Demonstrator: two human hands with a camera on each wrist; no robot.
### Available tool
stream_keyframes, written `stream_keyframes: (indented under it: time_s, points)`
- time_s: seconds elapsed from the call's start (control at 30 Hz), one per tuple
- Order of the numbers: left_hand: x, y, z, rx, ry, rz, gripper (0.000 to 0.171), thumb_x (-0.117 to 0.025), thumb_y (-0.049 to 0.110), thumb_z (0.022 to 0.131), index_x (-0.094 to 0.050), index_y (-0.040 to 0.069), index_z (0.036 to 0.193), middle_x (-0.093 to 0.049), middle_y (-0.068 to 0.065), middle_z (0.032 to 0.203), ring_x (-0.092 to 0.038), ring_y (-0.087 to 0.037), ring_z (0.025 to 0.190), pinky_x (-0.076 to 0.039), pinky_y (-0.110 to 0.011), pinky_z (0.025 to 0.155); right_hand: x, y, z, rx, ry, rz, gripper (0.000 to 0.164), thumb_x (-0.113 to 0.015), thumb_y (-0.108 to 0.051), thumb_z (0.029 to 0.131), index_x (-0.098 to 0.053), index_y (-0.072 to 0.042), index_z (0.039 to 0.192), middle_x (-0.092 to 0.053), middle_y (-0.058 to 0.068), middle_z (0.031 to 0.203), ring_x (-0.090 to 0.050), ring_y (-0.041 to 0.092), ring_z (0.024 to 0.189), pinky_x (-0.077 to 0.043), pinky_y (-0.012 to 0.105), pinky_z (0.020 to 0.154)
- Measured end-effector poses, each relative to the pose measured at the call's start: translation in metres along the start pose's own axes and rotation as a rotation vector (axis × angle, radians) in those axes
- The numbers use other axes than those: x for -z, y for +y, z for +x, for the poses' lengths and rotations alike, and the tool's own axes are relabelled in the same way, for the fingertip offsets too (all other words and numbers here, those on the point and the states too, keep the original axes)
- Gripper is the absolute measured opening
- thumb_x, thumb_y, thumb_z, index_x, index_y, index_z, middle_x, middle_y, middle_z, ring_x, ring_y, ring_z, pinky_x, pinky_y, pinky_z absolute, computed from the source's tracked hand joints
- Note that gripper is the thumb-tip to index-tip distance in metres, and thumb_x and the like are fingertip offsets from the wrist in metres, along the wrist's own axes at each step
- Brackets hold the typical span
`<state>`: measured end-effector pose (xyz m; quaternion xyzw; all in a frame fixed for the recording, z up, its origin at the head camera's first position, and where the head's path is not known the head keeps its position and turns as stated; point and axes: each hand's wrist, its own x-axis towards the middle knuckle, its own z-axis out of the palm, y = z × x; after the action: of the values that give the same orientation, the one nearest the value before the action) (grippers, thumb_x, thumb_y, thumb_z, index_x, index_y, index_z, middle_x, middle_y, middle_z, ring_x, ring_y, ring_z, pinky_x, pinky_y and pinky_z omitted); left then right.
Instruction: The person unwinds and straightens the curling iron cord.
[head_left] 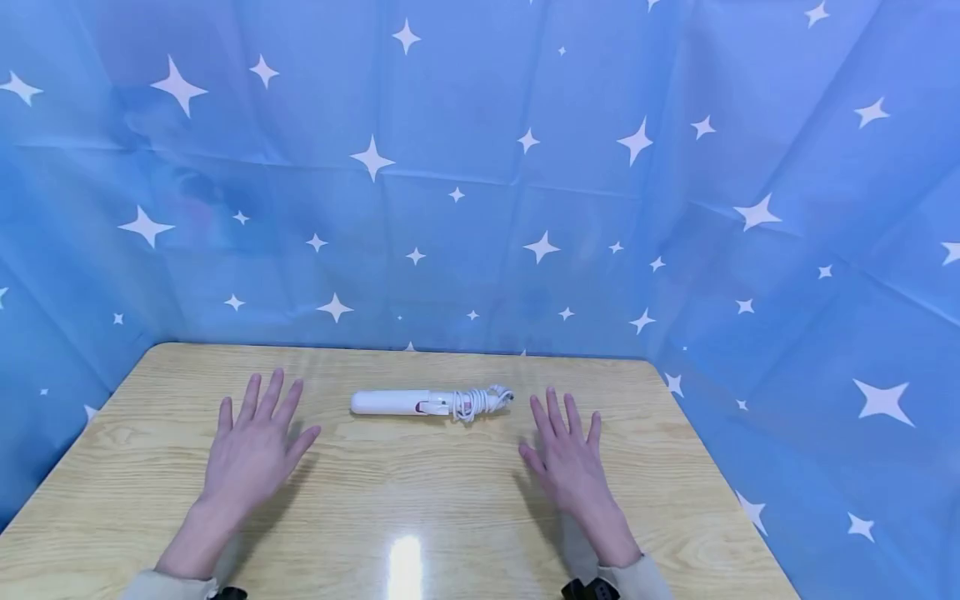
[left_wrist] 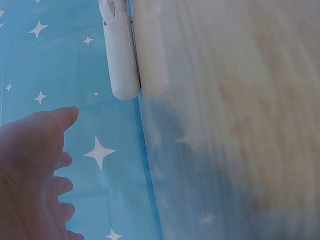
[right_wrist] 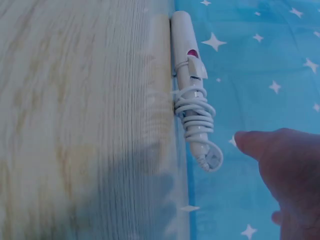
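Note:
A white curling iron lies sideways near the back of the table, its white cord wound round the right-hand end. My left hand is spread palm down to the left of it, fingers apart and holding nothing. On the other side my right hand is spread the same way, its fingertips a little short of the cord end. In the left wrist view the iron's smooth rounded end shows beyond my thumb. The right wrist view shows the coiled cord and a small red mark on the body.
The wooden table has rounded back corners and a bright light reflection near its front. A blue curtain with white stars hangs behind it and along both sides. Dark straps circle both wrists below light sleeves.

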<state>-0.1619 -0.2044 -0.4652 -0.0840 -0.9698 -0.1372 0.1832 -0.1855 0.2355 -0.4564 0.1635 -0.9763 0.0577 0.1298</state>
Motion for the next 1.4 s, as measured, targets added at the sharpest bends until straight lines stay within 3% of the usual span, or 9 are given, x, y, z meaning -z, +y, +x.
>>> stream_keyframes:
  time_s: [0.3, 0.47, 0.67, 0.9, 1.17, 1.27, 1.4]
  points:
    - [0.002, -0.002, -0.004, 0.034, -0.030, -0.023, 0.076, -0.053, 0.050, 0.105, -0.029, 0.006, 0.161, -0.014, -0.024, 0.167, -0.005, -0.048, 0.152, -0.002, -0.077, 0.117, -0.004, -0.005, 0.005, 0.034, 0.025, -0.009, 0.072, -0.066, -0.037, 0.100, -0.037, -0.006, 0.158, -0.026, 0.021, 0.165, -0.019, 0.046, 0.151, -0.010, 0.081, 0.114]
    - [0.002, -0.004, -0.008, 0.047, -0.039, -0.027, 0.076, -0.053, 0.050, 0.104, -0.029, 0.005, 0.161, -0.016, -0.024, 0.167, -0.005, -0.049, 0.152, -0.004, -0.078, 0.116, -0.005, -0.006, 0.008, 0.012, -0.008, 0.006, 0.073, -0.064, -0.038, 0.102, -0.032, -0.007, 0.161, -0.022, 0.020, 0.167, -0.013, 0.044, 0.153, -0.004, 0.079, 0.116]
    - [-0.001, -0.005, -0.006, 0.029, -0.039, -0.026, 0.075, -0.053, 0.050, 0.104, -0.031, 0.004, 0.160, -0.015, -0.024, 0.167, -0.007, -0.049, 0.152, -0.006, -0.079, 0.115, -0.006, -0.002, 0.012, 0.032, 0.001, 0.015, 0.074, -0.065, -0.039, 0.101, -0.032, -0.007, 0.161, -0.017, 0.019, 0.168, -0.010, 0.043, 0.154, -0.005, 0.077, 0.117]
    - [-0.006, -0.014, 0.011, -0.001, -0.102, -0.054, 0.080, -0.053, 0.053, 0.104, -0.027, 0.004, 0.161, -0.019, -0.024, 0.166, -0.008, -0.050, 0.151, -0.010, -0.079, 0.114, -0.015, 0.010, 0.027, 0.059, 0.032, 0.060, 0.074, -0.068, -0.034, 0.100, -0.034, -0.007, 0.160, -0.023, 0.022, 0.166, -0.014, 0.044, 0.153, -0.004, 0.075, 0.118]
    - [-0.021, -0.019, 0.037, -0.027, -0.220, -0.103, 0.077, -0.055, 0.048, 0.104, -0.028, 0.003, 0.161, -0.023, -0.026, 0.164, -0.014, -0.054, 0.149, -0.008, -0.082, 0.113, -0.029, 0.021, 0.047, 0.051, -0.018, 0.113, 0.073, -0.064, -0.038, 0.102, -0.033, -0.004, 0.160, -0.021, 0.020, 0.167, -0.015, 0.043, 0.153, -0.010, 0.074, 0.119]
    - [-0.027, -0.018, 0.046, -0.071, -0.242, -0.174, 0.077, -0.060, 0.043, 0.103, -0.030, 0.001, 0.160, -0.026, -0.026, 0.163, -0.016, -0.057, 0.147, -0.007, -0.084, 0.110, -0.033, 0.020, 0.055, 0.052, -0.038, 0.172, 0.074, -0.063, -0.039, 0.102, -0.033, -0.003, 0.159, -0.023, 0.021, 0.166, -0.018, 0.045, 0.152, -0.013, 0.073, 0.119]
    - [-0.037, -0.019, 0.054, -0.096, -0.287, -0.376, 0.076, -0.064, 0.034, 0.102, -0.027, -0.002, 0.159, -0.025, -0.028, 0.163, -0.014, -0.058, 0.146, -0.005, -0.083, 0.111, -0.037, 0.019, 0.059, 0.044, -0.070, 0.255, 0.074, -0.064, -0.037, 0.102, -0.033, -0.002, 0.159, -0.029, 0.023, 0.163, -0.024, 0.048, 0.149, -0.014, 0.073, 0.119]
